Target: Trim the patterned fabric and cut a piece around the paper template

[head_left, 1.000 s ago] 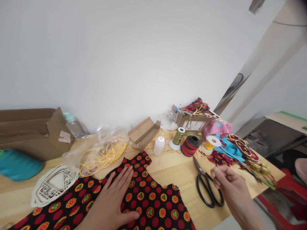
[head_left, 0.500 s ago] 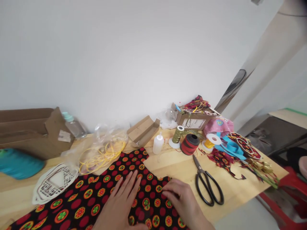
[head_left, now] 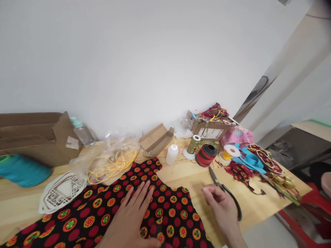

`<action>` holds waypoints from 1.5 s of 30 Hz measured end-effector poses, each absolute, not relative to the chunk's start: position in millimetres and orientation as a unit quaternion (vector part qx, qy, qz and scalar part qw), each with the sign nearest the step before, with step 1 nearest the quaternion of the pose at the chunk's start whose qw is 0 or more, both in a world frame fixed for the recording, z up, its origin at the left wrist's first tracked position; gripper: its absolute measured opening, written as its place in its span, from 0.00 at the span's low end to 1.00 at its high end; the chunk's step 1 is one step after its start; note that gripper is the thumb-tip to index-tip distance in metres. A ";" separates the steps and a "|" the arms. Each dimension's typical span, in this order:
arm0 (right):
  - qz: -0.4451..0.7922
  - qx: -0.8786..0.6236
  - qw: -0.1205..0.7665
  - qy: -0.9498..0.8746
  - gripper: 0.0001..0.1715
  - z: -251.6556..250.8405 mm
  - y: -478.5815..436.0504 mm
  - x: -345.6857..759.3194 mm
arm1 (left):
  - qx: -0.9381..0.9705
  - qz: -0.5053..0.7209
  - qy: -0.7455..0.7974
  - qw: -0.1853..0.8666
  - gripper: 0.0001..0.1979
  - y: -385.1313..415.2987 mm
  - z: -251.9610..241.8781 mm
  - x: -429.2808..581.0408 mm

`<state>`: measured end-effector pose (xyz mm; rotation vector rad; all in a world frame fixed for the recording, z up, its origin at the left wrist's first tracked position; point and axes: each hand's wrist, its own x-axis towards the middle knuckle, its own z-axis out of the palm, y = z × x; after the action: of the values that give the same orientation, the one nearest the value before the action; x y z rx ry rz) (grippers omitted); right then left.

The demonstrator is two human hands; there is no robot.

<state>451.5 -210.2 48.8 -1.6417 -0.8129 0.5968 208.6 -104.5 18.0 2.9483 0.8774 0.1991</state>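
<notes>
A black cloth with red and orange flower dots (head_left: 170,213) lies spread on the wooden table (head_left: 191,179). My left hand (head_left: 131,220) rests flat on the cloth with fingers stretched out. My right hand (head_left: 219,206) hovers just right of the cloth's edge, over the handles of black scissors (head_left: 216,179), with fingers curled in a pinch; what it holds, if anything, is too small to make out.
Behind the cloth stand a white squeeze bottle (head_left: 172,154), a gold thread cone (head_left: 192,144), a red spool (head_left: 206,155) and a yellow spool (head_left: 227,153). Fabric scraps and blue ribbon (head_left: 249,160) pile at right. At left are a white cut-out (head_left: 62,191), yellow cord (head_left: 111,167) and cardboard boxes (head_left: 31,134).
My right hand went from beside the scissors onto the cloth's right edge, then lifted off back over the scissors' handles. My left hand stayed flat on the cloth.
</notes>
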 end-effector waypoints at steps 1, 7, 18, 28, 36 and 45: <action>0.261 -0.697 0.545 -0.386 0.15 50.4 -211.9 450.2 | 0.955 0.068 0.286 0.031 0.52 -103.2 18.0 209.0; 0.246 -0.695 0.367 -0.567 0.04 41.8 -206.0 416.8 | 0.955 0.089 0.282 0.027 0.51 -95.2 17.3 210.4; 0.407 -0.647 0.518 -0.385 0.13 42.9 -204.5 435.7 | 0.952 0.077 0.290 0.064 0.53 -95.6 17.9 210.0; 0.281 -0.677 0.402 -0.549 0.07 40.2 -192.1 422.2 | 0.945 0.098 0.296 0.097 0.36 -114.2 39.6 236.0; 0.262 -0.669 0.407 -0.564 0.07 30.9 -191.3 415.9 | 0.945 0.065 0.304 0.103 0.41 -117.3 30.7 245.7; 0.396 -0.641 0.572 -0.322 0.23 50.4 -200.3 449.4 | 0.941 0.054 0.310 0.124 0.45 -116.0 31.8 246.9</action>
<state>449.4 -200.3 50.4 -1.5040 -0.7552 0.9297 246.9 -116.0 31.8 2.7426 0.9040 0.1581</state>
